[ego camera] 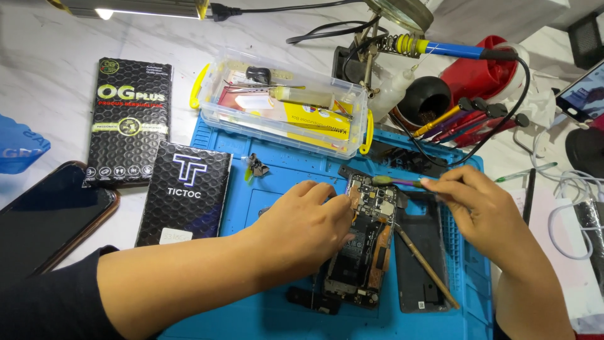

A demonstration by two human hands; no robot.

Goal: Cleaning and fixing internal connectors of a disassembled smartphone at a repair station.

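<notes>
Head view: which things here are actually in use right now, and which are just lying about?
In use:
left hand steadying the opened phone
right hand holding a brush over it
blue mat

Lying about:
two black boxes
clear plastic box
back cover
soldering iron
dark phone

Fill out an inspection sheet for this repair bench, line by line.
Surface: blue work mat on a pale marbled table.
Job's things: opened phone, boards and battery exposed; back cover beside it, a thin stick lying across it.
Clutter: clear plastic box of tools, two black packages, dark phone, probes by a red holder.
Grippers: left hand rests on the opened phone; right hand holds a brush to its top.
Cables: black lead looping behind; white cable at right.
Surroundings: lamp and magnifier stand behind.
</notes>
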